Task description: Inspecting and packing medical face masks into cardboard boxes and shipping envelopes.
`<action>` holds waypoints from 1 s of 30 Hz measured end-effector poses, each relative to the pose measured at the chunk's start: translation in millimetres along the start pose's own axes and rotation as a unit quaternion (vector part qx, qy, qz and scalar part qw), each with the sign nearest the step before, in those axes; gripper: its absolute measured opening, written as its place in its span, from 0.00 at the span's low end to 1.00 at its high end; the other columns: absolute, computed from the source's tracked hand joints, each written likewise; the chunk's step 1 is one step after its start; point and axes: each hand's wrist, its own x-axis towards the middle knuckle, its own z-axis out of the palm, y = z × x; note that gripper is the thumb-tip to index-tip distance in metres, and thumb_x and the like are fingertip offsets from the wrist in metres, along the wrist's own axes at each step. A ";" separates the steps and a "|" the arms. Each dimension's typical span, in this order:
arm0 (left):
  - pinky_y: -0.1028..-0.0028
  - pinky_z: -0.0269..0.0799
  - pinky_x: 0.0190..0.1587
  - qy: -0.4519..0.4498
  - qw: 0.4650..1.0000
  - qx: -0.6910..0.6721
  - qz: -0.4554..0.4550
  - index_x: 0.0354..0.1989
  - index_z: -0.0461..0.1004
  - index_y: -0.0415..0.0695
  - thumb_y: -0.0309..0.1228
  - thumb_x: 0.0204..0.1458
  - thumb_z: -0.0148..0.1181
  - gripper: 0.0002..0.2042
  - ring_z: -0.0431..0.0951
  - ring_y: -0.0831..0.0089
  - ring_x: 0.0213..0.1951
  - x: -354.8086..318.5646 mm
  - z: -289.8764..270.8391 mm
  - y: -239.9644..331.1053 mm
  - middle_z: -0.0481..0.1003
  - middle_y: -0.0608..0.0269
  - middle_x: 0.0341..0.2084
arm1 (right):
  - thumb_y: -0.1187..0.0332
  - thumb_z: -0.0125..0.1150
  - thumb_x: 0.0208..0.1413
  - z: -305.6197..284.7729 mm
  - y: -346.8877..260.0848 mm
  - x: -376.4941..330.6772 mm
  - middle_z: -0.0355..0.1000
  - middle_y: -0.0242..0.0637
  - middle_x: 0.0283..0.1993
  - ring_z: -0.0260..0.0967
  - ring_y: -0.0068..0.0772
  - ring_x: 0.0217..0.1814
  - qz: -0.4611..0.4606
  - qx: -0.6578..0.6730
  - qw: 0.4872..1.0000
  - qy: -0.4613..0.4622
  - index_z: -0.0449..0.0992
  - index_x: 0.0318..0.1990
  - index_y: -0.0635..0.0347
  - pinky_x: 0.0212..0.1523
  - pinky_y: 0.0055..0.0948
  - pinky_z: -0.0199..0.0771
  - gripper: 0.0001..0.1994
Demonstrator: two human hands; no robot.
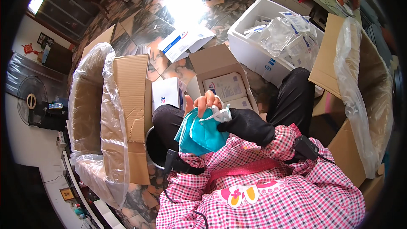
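Note:
A small stack of teal face masks (205, 133) with white ear loops is in front of my lap. My right hand (207, 103) grips the top edge of the stack, its fingers bent over the masks and the white loops bunched at them. Most of my left hand (189, 103) is hidden behind the masks; what looks like one of its fingers shows at their upper left edge, holding them from beneath. Just beyond my hands stands an open cardboard box (218, 65) with white printed packs (229, 87) inside. Beside it sits a white carton (166, 93).
Large cardboard boxes lined with clear plastic stand at left (131, 101) and right (328, 59). A white foam box (250, 48) holds several clear packets (277, 36). An opened white carton (184, 42) lies on the floor. A dark bin (154, 148) is near my left knee.

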 end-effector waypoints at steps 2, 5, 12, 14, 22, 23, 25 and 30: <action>0.61 0.69 0.59 0.142 0.981 0.129 -0.004 0.31 0.75 0.43 0.57 0.66 0.39 0.29 0.71 0.62 0.54 -1.9 11.6 2.0 0.72 0.55 0.47 | 0.51 0.63 0.56 -5.0 5.7 -4.8 0.79 0.46 0.40 0.78 0.46 0.41 -0.041 -0.030 0.995 0.088 0.79 0.49 0.54 0.44 0.40 0.75 0.20; 0.63 0.77 0.54 0.267 0.922 0.230 -0.158 0.55 0.70 0.39 0.57 0.64 0.43 0.30 0.75 0.62 0.55 -8.0 26.6 28.2 0.72 0.50 0.55 | 0.53 0.64 0.55 -20.1 12.7 -7.2 0.79 0.47 0.36 0.78 0.48 0.36 -0.070 -0.109 0.980 0.153 0.80 0.48 0.53 0.38 0.41 0.76 0.18; 0.75 0.76 0.38 0.195 0.584 0.713 -0.335 0.42 0.78 0.35 0.38 0.52 0.69 0.18 0.79 0.78 0.32 11.3 64.0 44.6 0.79 0.63 0.29 | 0.56 0.64 0.56 -27.6 4.7 -7.2 0.78 0.47 0.33 0.77 0.49 0.32 -0.075 -0.210 0.957 0.187 0.79 0.50 0.56 0.32 0.42 0.74 0.18; 0.75 0.76 0.32 0.205 0.601 0.722 -0.276 0.41 0.78 0.34 0.38 0.52 0.69 0.18 0.78 0.78 0.27 14.0 66.2 37.2 0.79 0.62 0.27 | 0.57 0.64 0.56 -30.8 1.6 -6.9 0.78 0.47 0.33 0.77 0.48 0.32 -0.062 -0.235 0.951 0.189 0.77 0.51 0.57 0.33 0.42 0.74 0.19; 0.74 0.72 0.26 0.219 0.570 0.744 -0.271 0.33 0.77 0.33 0.33 0.52 0.66 0.13 0.74 0.80 0.23 5.5 38.1 20.1 0.75 0.63 0.21 | 0.64 0.64 0.51 -21.7 -18.8 -8.4 0.70 0.36 0.27 0.69 0.37 0.26 -0.274 -0.416 0.829 0.255 0.75 0.45 0.57 0.31 0.38 0.66 0.15; 0.74 0.70 0.24 0.212 0.535 0.767 -0.284 0.32 0.76 0.32 0.33 0.52 0.66 0.13 0.73 0.81 0.22 7.0 37.0 18.8 0.74 0.63 0.20 | 0.65 0.63 0.51 -18.1 -15.4 -5.4 0.70 0.36 0.27 0.68 0.37 0.26 -0.258 -0.429 0.828 0.251 0.76 0.42 0.56 0.31 0.38 0.66 0.12; 0.73 0.67 0.23 0.194 0.507 0.795 -0.272 0.32 0.75 0.31 0.33 0.54 0.63 0.14 0.68 0.81 0.22 9.6 42.1 17.0 0.72 0.64 0.19 | 0.66 0.60 0.51 -13.1 -4.7 2.6 0.71 0.37 0.27 0.69 0.37 0.26 -0.242 -0.450 0.823 0.249 0.76 0.37 0.54 0.32 0.37 0.66 0.06; 0.75 0.67 0.29 0.187 0.600 0.731 -0.267 0.39 0.75 0.32 0.31 0.58 0.59 0.11 0.68 0.82 0.28 0.8 36.1 15.9 0.73 0.65 0.22 | 0.66 0.61 0.49 -13.6 -0.6 15.8 0.71 0.37 0.26 0.70 0.39 0.27 -0.265 -0.443 0.824 0.234 0.78 0.34 0.53 0.33 0.39 0.67 0.05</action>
